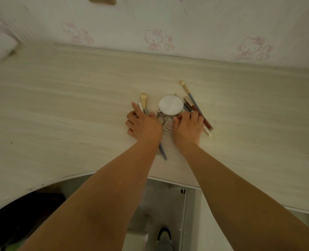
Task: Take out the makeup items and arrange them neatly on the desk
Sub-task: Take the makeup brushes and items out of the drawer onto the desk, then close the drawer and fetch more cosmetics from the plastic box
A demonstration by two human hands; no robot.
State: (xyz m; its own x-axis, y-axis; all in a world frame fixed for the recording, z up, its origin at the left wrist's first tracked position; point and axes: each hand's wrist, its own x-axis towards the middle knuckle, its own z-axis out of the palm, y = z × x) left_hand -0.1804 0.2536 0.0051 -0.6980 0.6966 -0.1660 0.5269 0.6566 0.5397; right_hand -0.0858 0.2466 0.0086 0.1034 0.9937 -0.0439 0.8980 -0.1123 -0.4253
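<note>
The surface [68,105] is pale cream with faint wood-grain streaks. The wall [204,24] is off-white, printed with pink cartoon cats. The round mirror [171,105] is silvery white with a silver keyring [160,115]. One brush [190,98] has a cream tip and grey-blue handle. A tube [201,116] is dark reddish brown.

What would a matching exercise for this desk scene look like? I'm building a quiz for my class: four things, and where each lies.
Things:
1. mirror
2. long brush
3. left hand
4. right hand

Places:
A. farthest right, tip toward the wall
B. between the two hands, farther back
C. on the items right of the mirror
D. on the brush left of the mirror

Pairs: 1-B, 2-A, 3-D, 4-C
</note>
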